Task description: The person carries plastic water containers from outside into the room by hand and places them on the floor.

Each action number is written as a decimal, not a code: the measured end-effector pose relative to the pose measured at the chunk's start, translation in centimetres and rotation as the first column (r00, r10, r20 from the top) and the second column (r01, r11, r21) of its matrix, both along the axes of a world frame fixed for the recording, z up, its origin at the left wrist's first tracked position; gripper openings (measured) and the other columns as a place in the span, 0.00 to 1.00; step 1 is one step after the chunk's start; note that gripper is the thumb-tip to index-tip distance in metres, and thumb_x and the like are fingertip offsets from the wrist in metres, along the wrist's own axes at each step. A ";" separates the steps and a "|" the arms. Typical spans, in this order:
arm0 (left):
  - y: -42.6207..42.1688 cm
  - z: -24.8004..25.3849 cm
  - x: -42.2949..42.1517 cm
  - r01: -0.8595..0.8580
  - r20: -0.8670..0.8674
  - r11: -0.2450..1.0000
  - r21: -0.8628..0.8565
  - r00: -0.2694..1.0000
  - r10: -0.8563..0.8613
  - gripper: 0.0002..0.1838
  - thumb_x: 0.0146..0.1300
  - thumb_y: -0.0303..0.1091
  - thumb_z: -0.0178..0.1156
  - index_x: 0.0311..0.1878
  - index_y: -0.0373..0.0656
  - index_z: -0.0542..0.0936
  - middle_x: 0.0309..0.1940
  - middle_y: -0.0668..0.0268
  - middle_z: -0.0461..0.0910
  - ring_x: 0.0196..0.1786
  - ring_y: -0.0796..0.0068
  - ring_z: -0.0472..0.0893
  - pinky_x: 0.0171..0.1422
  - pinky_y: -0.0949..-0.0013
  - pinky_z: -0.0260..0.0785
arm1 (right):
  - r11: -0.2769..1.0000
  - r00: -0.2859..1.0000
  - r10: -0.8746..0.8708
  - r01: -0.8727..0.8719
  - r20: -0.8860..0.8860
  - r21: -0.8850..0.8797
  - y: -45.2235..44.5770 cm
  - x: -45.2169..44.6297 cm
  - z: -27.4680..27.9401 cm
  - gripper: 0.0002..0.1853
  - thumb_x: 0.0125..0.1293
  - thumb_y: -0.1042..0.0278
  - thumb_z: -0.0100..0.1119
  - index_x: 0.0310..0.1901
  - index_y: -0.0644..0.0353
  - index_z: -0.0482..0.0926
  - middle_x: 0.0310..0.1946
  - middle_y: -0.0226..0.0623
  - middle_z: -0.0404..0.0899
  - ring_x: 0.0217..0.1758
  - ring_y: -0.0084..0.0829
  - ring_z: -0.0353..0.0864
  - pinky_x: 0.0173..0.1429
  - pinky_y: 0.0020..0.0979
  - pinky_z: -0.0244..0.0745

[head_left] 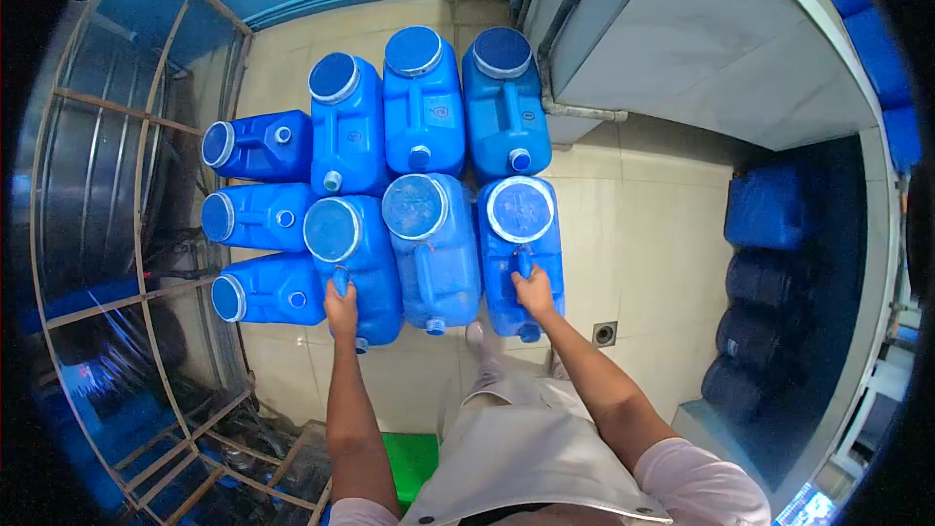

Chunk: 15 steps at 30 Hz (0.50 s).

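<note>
My left hand (342, 311) is wrapped round the handle of a blue water jug (368, 268) in the front row. The handle of another blue water jug (542, 282), at the row's right end, is in the grip of my right hand (534, 292). Between these two stands a third blue jug (440, 273), touched by neither hand. Each jug has a wide round cap with a pale rim at its far end and a small spout cap at the near end. Both held jugs appear to stand on the tiled floor, though their undersides are hidden.
Behind are several more blue jugs (424, 117), with others turned sideways at left (273, 289). A rusty metal frame (144, 195) lines the left side. A pipe (584, 111) and grey counter (721, 29) stand right, above dark containers (765, 278). A floor drain (605, 334) lies right of my feet.
</note>
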<state>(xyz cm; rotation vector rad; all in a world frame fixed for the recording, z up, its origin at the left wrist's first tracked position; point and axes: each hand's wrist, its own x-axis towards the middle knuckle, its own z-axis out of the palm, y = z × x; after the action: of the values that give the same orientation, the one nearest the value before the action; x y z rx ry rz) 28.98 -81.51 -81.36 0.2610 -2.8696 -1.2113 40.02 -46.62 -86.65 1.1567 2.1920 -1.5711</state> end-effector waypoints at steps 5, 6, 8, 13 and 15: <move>-1.6 -0.5 -1.4 -0.122 0.340 0.973 0.194 0.939 0.050 0.14 0.56 0.32 0.53 0.45 0.38 0.69 0.25 0.62 0.72 0.31 0.67 0.74 0.37 0.65 0.67 | 0.994 0.998 -0.060 0.060 -0.005 0.090 -1.3 -2.0 -1.3 0.15 0.50 0.61 0.55 0.30 0.67 0.73 0.25 0.55 0.76 0.33 0.49 0.77 0.38 0.42 0.70; -1.6 -1.2 -1.2 -0.128 0.360 0.964 0.234 0.932 0.037 0.15 0.56 0.34 0.54 0.46 0.38 0.69 0.28 0.59 0.73 0.33 0.65 0.75 0.39 0.64 0.67 | 0.997 0.996 -0.066 0.068 0.054 -0.039 -1.0 -1.9 0.4 0.20 0.51 0.56 0.55 0.34 0.68 0.72 0.25 0.56 0.76 0.34 0.50 0.77 0.40 0.43 0.70; -1.6 -3.1 -0.8 -0.029 0.212 0.994 0.103 0.977 0.007 0.19 0.55 0.36 0.55 0.48 0.40 0.67 0.32 0.55 0.74 0.37 0.60 0.76 0.41 0.62 0.67 | 0.995 0.998 -0.039 0.034 0.052 0.098 -0.6 -1.6 0.7 0.24 0.51 0.52 0.56 0.36 0.69 0.70 0.28 0.56 0.76 0.36 0.50 0.77 0.41 0.42 0.71; 2.3 1.6 0.6 0.096 0.101 0.859 -0.503 0.993 -0.052 0.36 0.54 0.40 0.57 0.62 0.39 0.53 0.55 0.46 0.63 0.58 0.49 0.63 0.58 0.58 0.57 | 0.909 0.965 0.199 -0.247 0.169 0.336 1.6 0.0 5.6 0.36 0.50 0.41 0.56 0.44 0.72 0.67 0.41 0.58 0.73 0.44 0.50 0.75 0.48 0.39 0.70; 4.6 4.9 2.0 0.167 0.083 0.903 -0.397 0.986 -0.145 0.36 0.55 0.39 0.56 0.63 0.37 0.52 0.56 0.46 0.61 0.59 0.49 0.61 0.60 0.59 0.55 | 0.915 0.904 0.386 -0.401 0.183 0.051 2.8 1.5 10.0 0.43 0.49 0.38 0.57 0.50 0.77 0.63 0.49 0.61 0.68 0.49 0.51 0.72 0.53 0.38 0.67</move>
<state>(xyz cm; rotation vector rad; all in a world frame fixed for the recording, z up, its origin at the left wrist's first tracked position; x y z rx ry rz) 31.02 -76.92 -76.46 0.0524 -3.1440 -0.6005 41.55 -43.87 -76.69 0.7660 2.2214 -1.1749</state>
